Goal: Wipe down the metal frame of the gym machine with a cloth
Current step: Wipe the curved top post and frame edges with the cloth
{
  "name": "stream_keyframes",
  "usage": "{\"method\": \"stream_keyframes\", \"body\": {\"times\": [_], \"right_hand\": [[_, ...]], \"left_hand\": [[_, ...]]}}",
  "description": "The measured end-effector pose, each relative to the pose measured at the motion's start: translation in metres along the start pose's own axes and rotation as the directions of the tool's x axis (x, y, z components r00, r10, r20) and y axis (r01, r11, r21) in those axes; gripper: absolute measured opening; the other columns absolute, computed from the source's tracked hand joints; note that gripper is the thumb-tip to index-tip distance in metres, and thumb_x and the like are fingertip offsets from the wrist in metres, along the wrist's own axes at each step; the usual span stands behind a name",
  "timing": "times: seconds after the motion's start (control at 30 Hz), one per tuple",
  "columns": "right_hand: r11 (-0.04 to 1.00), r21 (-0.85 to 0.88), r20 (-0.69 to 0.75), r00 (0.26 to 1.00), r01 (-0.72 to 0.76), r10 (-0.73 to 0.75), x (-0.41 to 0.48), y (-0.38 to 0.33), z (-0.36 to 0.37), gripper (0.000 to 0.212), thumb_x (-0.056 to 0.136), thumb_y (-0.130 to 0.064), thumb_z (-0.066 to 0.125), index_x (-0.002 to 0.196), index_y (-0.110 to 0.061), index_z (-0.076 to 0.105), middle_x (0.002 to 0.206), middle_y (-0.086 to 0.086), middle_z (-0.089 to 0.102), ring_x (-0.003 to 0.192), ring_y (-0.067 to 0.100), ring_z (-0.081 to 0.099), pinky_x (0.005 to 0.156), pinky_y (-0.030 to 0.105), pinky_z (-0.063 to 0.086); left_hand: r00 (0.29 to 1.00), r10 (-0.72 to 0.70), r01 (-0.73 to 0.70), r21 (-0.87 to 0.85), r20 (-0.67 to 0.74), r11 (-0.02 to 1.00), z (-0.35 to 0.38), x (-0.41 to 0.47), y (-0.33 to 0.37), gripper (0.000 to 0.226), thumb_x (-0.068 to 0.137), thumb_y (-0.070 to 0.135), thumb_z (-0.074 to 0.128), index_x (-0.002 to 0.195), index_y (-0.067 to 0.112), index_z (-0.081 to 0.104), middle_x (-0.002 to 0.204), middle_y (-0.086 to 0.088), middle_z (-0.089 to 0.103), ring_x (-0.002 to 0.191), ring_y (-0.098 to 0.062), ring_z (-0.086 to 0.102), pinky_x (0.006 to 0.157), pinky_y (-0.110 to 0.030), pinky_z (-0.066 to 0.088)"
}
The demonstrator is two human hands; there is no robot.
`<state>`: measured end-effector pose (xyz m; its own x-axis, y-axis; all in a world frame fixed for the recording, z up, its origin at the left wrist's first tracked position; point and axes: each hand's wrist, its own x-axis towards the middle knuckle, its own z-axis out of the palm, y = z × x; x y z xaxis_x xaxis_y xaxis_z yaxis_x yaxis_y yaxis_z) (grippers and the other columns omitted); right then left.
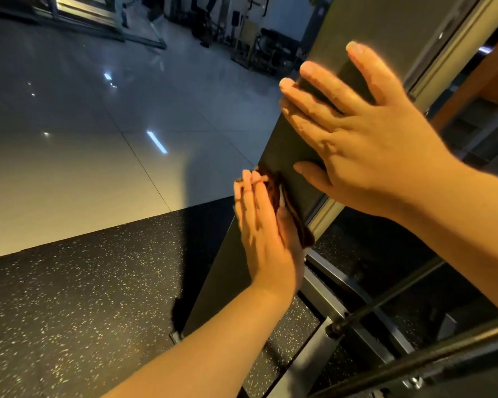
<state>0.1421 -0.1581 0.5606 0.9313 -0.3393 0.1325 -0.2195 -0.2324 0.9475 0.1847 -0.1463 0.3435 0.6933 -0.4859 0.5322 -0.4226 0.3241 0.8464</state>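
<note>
A dark brown, bunched cloth (pixel 303 231) is pressed against the matte black frame (pixel 282 152) by the straight-fingered left hand (pixel 266 234). The right hand (pixel 365 145) is laid flat on the frame, fingers spread, gripping nothing.

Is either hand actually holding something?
Nothing is gripped. The left hand presses the cloth flat against the frame; the right hand rests open higher up.
</note>
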Motion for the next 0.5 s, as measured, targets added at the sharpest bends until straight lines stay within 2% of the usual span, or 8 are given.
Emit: {"method": "stream_keyframes", "body": {"times": [0.07, 0.13, 0.23, 0.27, 0.33, 0.37, 0.43, 0.5], "right_hand": [[1.0, -0.013, 0.003, 1.0, -0.002, 0.002, 0.0, 0.001, -0.001, 0.08, 0.096, -0.058, -0.008, 0.163, -0.016, 0.001, 0.168, 0.01, -0.005, 0.158, 0.033, -0.007, 0.124, 0.061, 0.002], [1.0, -0.012, 0.002, 1.0, 0.002, -0.002, 0.0, 0.001, -0.001, 0.079, 0.096, -0.057, -0.007, 0.163, -0.017, 0.003, 0.169, 0.01, -0.004, 0.158, 0.034, -0.007, 0.124, 0.061, 0.003], [1.0, 0.004, 0.017, 1.0, 0.019, -0.019, 0.001, 0.0, -0.003, 0.076, 0.098, -0.056, -0.003, 0.163, -0.017, 0.008, 0.169, 0.008, 0.001, 0.158, 0.034, -0.004, 0.124, 0.062, 0.002], [1.0, 0.01, 0.016, 1.0, 0.018, -0.018, 0.001, 0.0, -0.004, 0.075, 0.098, -0.054, -0.004, 0.163, -0.018, 0.008, 0.169, 0.008, 0.0, 0.158, 0.033, -0.005, 0.124, 0.061, 0.002], [1.0, 0.015, 0.008, 1.0, 0.011, -0.012, -0.001, 0.001, -0.003, 0.072, 0.099, -0.047, -0.009, 0.163, -0.019, 0.005, 0.169, 0.009, -0.004, 0.158, 0.033, -0.008, 0.124, 0.061, 0.0], [1.0, 0.016, 0.005, 1.0, 0.008, -0.008, -0.002, 0.001, -0.002, 0.07, 0.099, -0.044, -0.009, 0.163, -0.019, 0.005, 0.169, 0.01, -0.005, 0.158, 0.033, -0.009, 0.125, 0.06, 0.0], [1.0, 0.024, -0.011, 1.0, -0.009, 0.009, -0.002, 0.0, -0.002, 0.068, 0.099, -0.04, -0.008, 0.162, -0.019, 0.006, 0.169, 0.011, -0.002, 0.158, 0.032, -0.007, 0.125, 0.059, 0.001], [0.999, 0.015, -0.023, 0.999, -0.041, 0.041, -0.003, -0.005, 0.001, 0.067, 0.1, -0.041, -0.007, 0.162, -0.019, 0.006, 0.169, 0.011, 0.0, 0.158, 0.031, -0.004, 0.126, 0.057, 0.001]], "left_hand": [[0.996, -0.092, 0.091, -0.019, -0.008, 0.996, -0.002, -0.022, -0.014, 0.068, 0.103, 0.036, 0.026, 0.164, 0.015, 0.004, 0.174, 0.003, -0.001, 0.161, -0.015, -0.006, 0.131, -0.046, 0.002], [0.951, -0.308, 0.3, -0.164, -0.021, 0.94, -0.004, -0.016, -0.012, 0.065, 0.103, 0.042, 0.024, 0.162, 0.022, 0.005, 0.171, 0.011, -0.001, 0.16, -0.009, -0.007, 0.131, -0.038, -0.001], [0.833, -0.545, 0.494, -0.315, -0.095, 0.81, 0.0, 0.034, 0.017, 0.053, 0.112, 0.023, 0.032, 0.163, 0.015, 0.021, 0.173, 0.0, 0.01, 0.16, -0.017, 0.002, 0.131, -0.038, 0.002], [0.865, -0.493, 0.445, -0.311, -0.093, 0.84, 0.001, 0.05, 0.03, 0.053, 0.112, 0.024, 0.03, 0.163, 0.015, 0.021, 0.173, -0.002, 0.011, 0.16, -0.017, 0.001, 0.131, -0.038, 0.002], [0.97, -0.229, 0.2, -0.276, -0.075, 0.94, 0.003, 0.066, 0.052, 0.059, 0.107, 0.026, 0.028, 0.164, 0.013, 0.018, 0.174, -0.004, 0.008, 0.16, -0.016, -0.004, 0.131, -0.037, 0.001], [0.991, -0.111, 0.088, -0.258, -0.075, 0.962, 0.006, 0.067, 0.054, 0.059, 0.107, 0.025, 0.028, 0.164, 0.011, 0.018, 0.174, -0.005, 0.008, 0.16, -0.019, -0.005, 0.131, -0.039, 0.001], [0.996, 0.023, -0.04, -0.207, -0.084, 0.977, 0.008, 0.057, 0.044, 0.058, 0.112, 0.035, 0.024, 0.163, 0.008, 0.016, 0.172, -0.003, 0.005, 0.161, -0.025, -0.004, 0.131, -0.044, 0.003], [0.995, 0.067, -0.077, -0.132, -0.08, 0.988, 0.007, 0.032, 0.027, 0.069, 0.109, 0.053, 0.015, 0.163, 0.011, 0.012, 0.169, 0.005, 0.001, 0.161, -0.024, -0.003, 0.131, -0.046, 0.004]]}}
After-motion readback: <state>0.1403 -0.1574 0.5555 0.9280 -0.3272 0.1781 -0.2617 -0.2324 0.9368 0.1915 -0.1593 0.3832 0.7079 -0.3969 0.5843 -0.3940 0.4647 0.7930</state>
